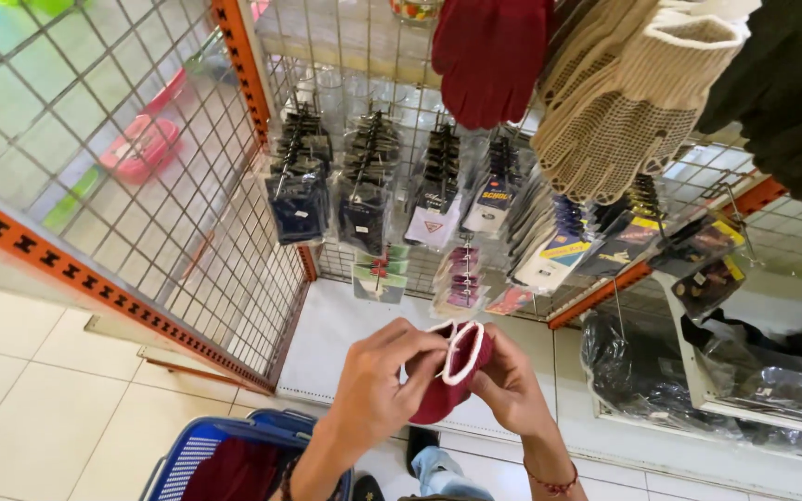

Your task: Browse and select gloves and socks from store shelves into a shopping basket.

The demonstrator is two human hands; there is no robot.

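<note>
Fingers of our left hand and right hand pinch the white-edged cuff of the dark red glove between them, both closed on it, its length hanging down toward us above the blue basket.

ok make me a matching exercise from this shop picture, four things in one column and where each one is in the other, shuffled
Things:
1. dark red glove with white cuff
2. blue basket
3. cream dotted gloves
4. pink tray

Places:
A. behind the wire grid at upper left
B. hanging at the top right of the rack
C. low at the bottom edge, by the floor tiles
D. held between the left hand and the right hand

Pairs: 1-D, 2-C, 3-B, 4-A
</note>
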